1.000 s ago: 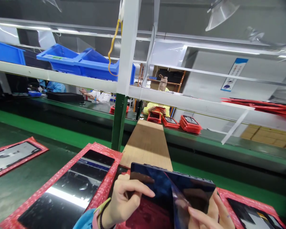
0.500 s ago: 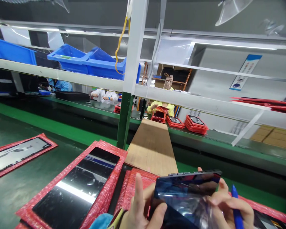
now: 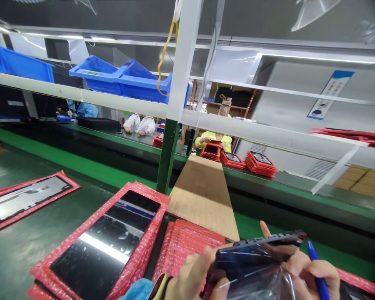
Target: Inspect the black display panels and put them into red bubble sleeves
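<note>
A dark glossy display panel (image 3: 253,255) is tilted up in front of me at the lower right. My left hand (image 3: 192,275) grips its left edge, thumb over the front and fingers behind. At the panel's right side, my right hand (image 3: 312,273) is closed, pinching a crumpled clear film (image 3: 273,283) that lies over the glossy face. A blue pen (image 3: 313,253) is also tucked between that hand's fingers. The panel's lower part runs out of the picture. Left of my hands, another black panel (image 3: 109,246) rests on red bubble-wrap sleeves (image 3: 46,262).
More red bubble sleeves (image 3: 187,241) are stacked beneath my hands. A wooden board (image 3: 203,191) bridges to the far bench, where a person in yellow (image 3: 226,143) handles red-wrapped panels (image 3: 261,164). A green-white post (image 3: 167,158) rises ahead; blue bins (image 3: 140,85) sit on the shelf.
Both hands and the panel have shifted slightly right and down in view, and the panel has tipped. The clear film looks more bunched and lifted near my right hand.
</note>
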`<state>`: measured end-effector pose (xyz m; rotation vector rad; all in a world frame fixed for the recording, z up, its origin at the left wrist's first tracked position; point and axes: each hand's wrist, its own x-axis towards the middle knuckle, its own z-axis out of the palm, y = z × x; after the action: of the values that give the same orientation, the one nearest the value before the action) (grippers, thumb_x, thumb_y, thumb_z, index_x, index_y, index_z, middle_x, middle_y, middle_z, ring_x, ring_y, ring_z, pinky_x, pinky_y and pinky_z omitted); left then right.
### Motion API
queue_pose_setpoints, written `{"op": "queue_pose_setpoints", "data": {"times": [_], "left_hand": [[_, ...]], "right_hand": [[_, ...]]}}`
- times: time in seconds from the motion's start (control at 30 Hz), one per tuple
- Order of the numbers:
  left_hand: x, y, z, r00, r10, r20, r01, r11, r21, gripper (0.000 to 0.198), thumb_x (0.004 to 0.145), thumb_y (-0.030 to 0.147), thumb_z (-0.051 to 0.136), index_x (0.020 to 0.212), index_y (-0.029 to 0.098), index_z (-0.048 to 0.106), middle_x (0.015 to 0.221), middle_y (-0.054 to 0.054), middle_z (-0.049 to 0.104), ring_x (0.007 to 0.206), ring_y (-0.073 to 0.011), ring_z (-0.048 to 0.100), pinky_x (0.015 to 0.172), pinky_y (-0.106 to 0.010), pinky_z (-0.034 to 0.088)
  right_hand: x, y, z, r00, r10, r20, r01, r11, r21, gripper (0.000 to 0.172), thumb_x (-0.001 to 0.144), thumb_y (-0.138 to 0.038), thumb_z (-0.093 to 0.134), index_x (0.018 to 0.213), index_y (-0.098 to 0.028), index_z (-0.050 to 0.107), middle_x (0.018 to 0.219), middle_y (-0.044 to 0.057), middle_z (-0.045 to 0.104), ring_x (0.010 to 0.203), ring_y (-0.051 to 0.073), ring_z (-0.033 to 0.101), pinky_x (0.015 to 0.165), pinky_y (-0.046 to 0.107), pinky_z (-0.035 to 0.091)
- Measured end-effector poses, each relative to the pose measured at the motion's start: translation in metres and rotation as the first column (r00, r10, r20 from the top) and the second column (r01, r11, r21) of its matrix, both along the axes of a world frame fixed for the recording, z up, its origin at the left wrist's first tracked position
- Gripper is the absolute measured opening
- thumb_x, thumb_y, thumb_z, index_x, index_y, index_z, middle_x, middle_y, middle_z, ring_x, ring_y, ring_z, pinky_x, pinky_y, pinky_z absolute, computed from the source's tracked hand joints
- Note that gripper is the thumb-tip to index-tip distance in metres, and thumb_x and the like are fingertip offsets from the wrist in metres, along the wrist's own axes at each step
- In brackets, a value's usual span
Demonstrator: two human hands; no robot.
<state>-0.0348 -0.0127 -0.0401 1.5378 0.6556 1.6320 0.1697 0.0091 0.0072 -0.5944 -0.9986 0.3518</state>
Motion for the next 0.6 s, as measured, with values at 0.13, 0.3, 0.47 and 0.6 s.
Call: {"op": "queue_pose_setpoints", "data": {"times": [0.13,0.3,0.47,0.6], "left_hand": [[-0.009,0.004,0.015,0.995,-0.096,0.035,0.1,0.989,-0.11,0.069,0.084,0.035,0.06,0.147,0.029,0.031,0.125,-0.008,0.066,0.113,-0.0318,0.061,0.103,-0.042,0.045],[-0.006,0.013,0.047,0.843,-0.407,0.352,0.447,0.894,-0.037,0.069,0.087,0.047,0.052,0.148,0.029,0.025,0.149,-0.001,0.044,0.141,-0.0315,0.029,0.117,-0.047,0.019],[-0.003,0.022,0.065,0.798,-0.304,0.52,0.446,0.878,-0.172,0.055,0.092,0.034,0.037,0.147,0.03,0.03,0.156,0.011,0.023,0.145,-0.015,-0.009,0.12,-0.032,0.0],[-0.004,0.027,0.069,0.768,-0.234,0.596,0.457,0.853,-0.253,0.06,0.091,0.03,0.039,0.149,0.028,0.023,0.157,0.015,0.009,0.144,-0.0118,-0.01,0.119,-0.027,-0.003]], "right_hand": [[-0.004,-0.004,0.008,1.0,0.004,-0.024,-0.008,0.991,-0.136,0.039,0.048,-0.03,0.09,0.068,-0.028,0.056,0.053,-0.006,0.055,0.045,0.014,0.05,0.056,0.037,0.051],[-0.016,0.001,0.016,0.993,0.058,-0.104,-0.085,0.956,-0.281,0.04,0.046,-0.03,0.088,0.064,-0.024,0.053,0.053,-0.006,0.05,0.051,0.01,0.046,0.052,0.023,0.045],[-0.025,0.003,0.018,0.961,0.161,-0.224,-0.245,0.872,-0.423,0.041,0.053,-0.02,0.083,0.066,-0.023,0.045,0.058,-0.008,0.044,0.054,0.009,0.042,0.053,0.019,0.041],[-0.022,0.006,0.011,0.884,0.275,-0.379,-0.416,0.832,-0.366,0.032,0.062,-0.016,0.077,0.071,-0.024,0.048,0.065,-0.007,0.047,0.052,0.008,0.046,0.056,0.024,0.044]]}}
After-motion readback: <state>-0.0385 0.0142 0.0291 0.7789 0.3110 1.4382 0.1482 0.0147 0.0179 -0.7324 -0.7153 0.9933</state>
